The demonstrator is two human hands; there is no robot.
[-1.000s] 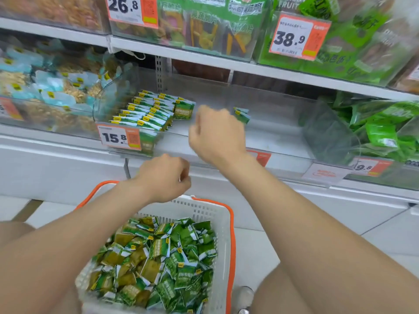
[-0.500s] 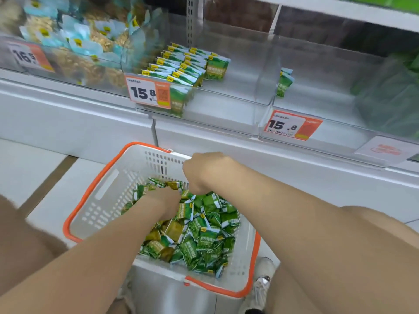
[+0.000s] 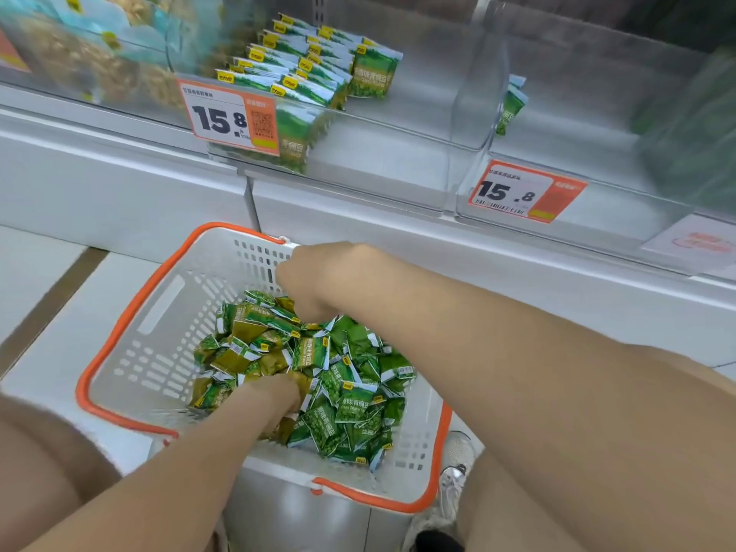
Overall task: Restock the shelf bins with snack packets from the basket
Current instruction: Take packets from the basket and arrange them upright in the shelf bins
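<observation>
Left hand (image 3: 275,396) buried in snack packets (image 3: 342,404) inside basket (image 3: 159,344), right hand (image 3: 318,280) curled at pile's far edge; neither grip can be told. Risk: 2 varieties look mixed, so a blind handful could missort into the wrong shelf bin (image 3: 398,125)

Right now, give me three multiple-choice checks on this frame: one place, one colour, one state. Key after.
1. The left hand and right hand are: A in a shelf bin; B in the basket among the green-pea packets; C on a price tag.
2. The basket's rim is: A orange; B blue; C black.
3. The right clear bin is: A heaped full; B lidded; C nearly empty.
Key: B, both hands sit in the pile; A, an orange band runs round the white basket; C, only a few packets stand against its left wall.
</observation>
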